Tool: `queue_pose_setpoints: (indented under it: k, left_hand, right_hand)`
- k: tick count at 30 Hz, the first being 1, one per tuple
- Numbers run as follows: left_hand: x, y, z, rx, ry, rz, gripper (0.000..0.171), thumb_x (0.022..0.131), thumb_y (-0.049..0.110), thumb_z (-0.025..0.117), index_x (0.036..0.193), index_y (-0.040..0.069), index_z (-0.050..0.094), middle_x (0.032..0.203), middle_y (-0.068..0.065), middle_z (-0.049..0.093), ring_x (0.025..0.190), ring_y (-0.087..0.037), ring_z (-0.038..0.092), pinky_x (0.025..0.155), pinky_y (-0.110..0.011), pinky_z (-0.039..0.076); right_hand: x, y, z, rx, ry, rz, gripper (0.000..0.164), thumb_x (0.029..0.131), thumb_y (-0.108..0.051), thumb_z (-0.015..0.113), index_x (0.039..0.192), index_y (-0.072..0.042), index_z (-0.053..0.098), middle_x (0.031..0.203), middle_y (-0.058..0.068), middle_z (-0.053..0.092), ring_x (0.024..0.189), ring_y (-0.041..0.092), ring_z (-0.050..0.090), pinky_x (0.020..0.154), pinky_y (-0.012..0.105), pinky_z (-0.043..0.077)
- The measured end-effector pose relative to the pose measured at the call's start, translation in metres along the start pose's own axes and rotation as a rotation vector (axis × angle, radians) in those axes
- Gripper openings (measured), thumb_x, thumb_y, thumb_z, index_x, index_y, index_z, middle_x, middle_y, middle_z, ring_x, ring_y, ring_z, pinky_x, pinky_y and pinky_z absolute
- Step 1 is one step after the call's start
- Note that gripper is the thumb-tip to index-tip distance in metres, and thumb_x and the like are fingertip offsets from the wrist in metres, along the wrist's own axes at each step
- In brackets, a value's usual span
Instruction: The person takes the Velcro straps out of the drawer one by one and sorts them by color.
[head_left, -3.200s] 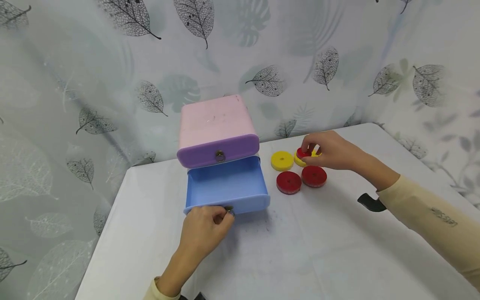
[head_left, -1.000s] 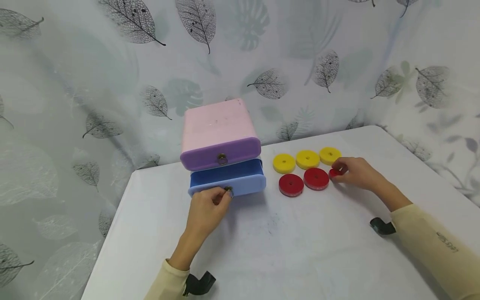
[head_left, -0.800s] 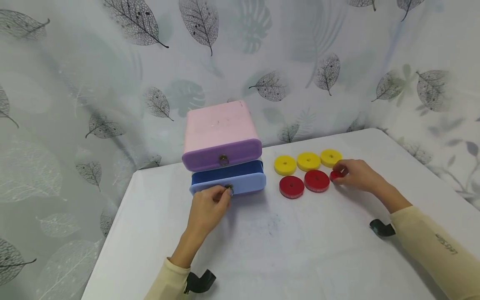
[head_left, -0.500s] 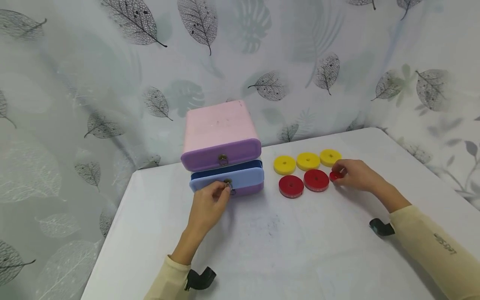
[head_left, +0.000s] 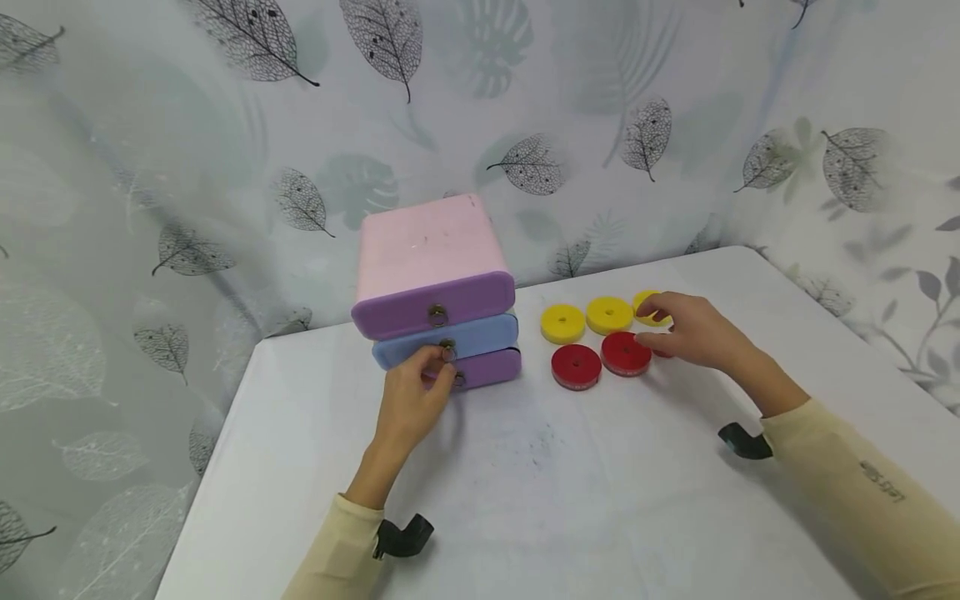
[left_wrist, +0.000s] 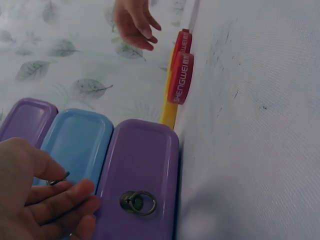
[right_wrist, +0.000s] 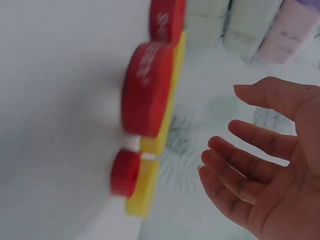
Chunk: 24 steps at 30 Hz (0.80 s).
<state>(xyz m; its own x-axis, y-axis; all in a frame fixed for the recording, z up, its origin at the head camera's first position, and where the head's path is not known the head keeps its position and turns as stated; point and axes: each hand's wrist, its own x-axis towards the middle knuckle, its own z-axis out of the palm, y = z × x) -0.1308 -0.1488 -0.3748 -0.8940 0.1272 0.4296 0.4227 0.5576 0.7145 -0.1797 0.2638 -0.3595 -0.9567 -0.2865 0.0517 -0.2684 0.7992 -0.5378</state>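
In the head view my left hand (head_left: 411, 398) is at the ring pull (head_left: 448, 351) of the blue drawer (head_left: 486, 335), thumb and forefinger slightly apart around it. The left wrist view shows those fingers loosely extended beside the blue front (left_wrist: 80, 140). The drawer sits closed between two purple drawer fronts, under a pink top (head_left: 427, 242). My right hand (head_left: 697, 329) hovers with spread fingers over the flat rolls at the right, holding nothing. Beneath it is a small red roll (right_wrist: 125, 172), mostly hidden in the head view. Beside it lie larger red rolls (head_left: 576, 367) with white lettering.
Three yellow rolls (head_left: 562, 323) lie in a row behind the red ones, right of the drawer unit. A white cloth (head_left: 570, 500) covers the table, and a leaf-print curtain (head_left: 450, 100) hangs close behind. Black wrist mounts (head_left: 405, 536) stick out from both sleeves.
The blue drawer has slid back in until closed, pushed by my left hand. My right hand set a small red roll down at the row's right end, then let go and lifted away.
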Motion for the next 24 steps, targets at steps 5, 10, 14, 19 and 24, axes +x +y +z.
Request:
queue_pose_setpoints:
  k: [5, 10, 14, 19, 24]
  left_hand:
    - [-0.001, -0.003, 0.001, 0.039, 0.010, 0.004, 0.018, 0.091, 0.005, 0.066, 0.107, -0.001, 0.073, 0.087, -0.005, 0.074, 0.078, -0.020, 0.068, 0.074, -0.041, 0.057]
    - [-0.009, -0.007, -0.002, 0.139, -0.008, -0.021, 0.020, 0.090, 0.009, 0.066, 0.105, -0.001, 0.074, 0.082, -0.002, 0.072, 0.075, -0.017, 0.066, 0.071, -0.039, 0.055]
    - [-0.013, -0.012, -0.005, 0.186, -0.053, -0.065, 0.011, 0.090, 0.011, 0.066, 0.089, 0.004, 0.075, 0.068, 0.002, 0.063, 0.061, -0.013, 0.058, 0.055, -0.034, 0.045]
    - [-0.013, -0.023, 0.000, 0.096, -0.157, -0.196, 0.017, 0.095, 0.012, 0.064, 0.097, 0.002, 0.078, 0.059, 0.004, 0.065, 0.046, -0.012, 0.057, 0.045, -0.029, 0.041]
    - [-0.013, -0.030, 0.008, -0.044, -0.208, -0.283, 0.019, 0.099, 0.013, 0.065, 0.105, -0.002, 0.075, 0.063, -0.001, 0.068, 0.047, -0.017, 0.060, 0.046, -0.029, 0.046]
  right_hand:
    - [-0.002, -0.033, 0.003, 0.060, 0.046, -0.093, 0.038, 0.091, -0.014, 0.080, 0.123, 0.000, 0.066, 0.122, 0.020, 0.067, 0.114, 0.040, 0.060, 0.092, 0.057, 0.054]
    - [-0.001, -0.064, 0.009, 0.103, 0.068, -0.245, 0.031, 0.090, -0.010, 0.080, 0.118, -0.003, 0.068, 0.115, 0.012, 0.070, 0.107, 0.033, 0.067, 0.088, 0.053, 0.056]
    - [0.004, -0.092, 0.016, 0.132, 0.044, -0.333, 0.029, 0.091, -0.012, 0.079, 0.118, -0.005, 0.070, 0.113, 0.005, 0.071, 0.105, 0.026, 0.067, 0.088, 0.048, 0.057]
    - [0.010, -0.127, 0.028, 0.218, 0.001, -0.433, 0.030, 0.091, -0.012, 0.080, 0.118, -0.006, 0.070, 0.111, 0.000, 0.071, 0.104, 0.022, 0.067, 0.088, 0.044, 0.057]
    - [0.016, -0.151, 0.042, 0.254, -0.035, -0.500, 0.032, 0.091, -0.015, 0.080, 0.120, -0.004, 0.070, 0.112, 0.001, 0.072, 0.105, 0.023, 0.068, 0.086, 0.039, 0.058]
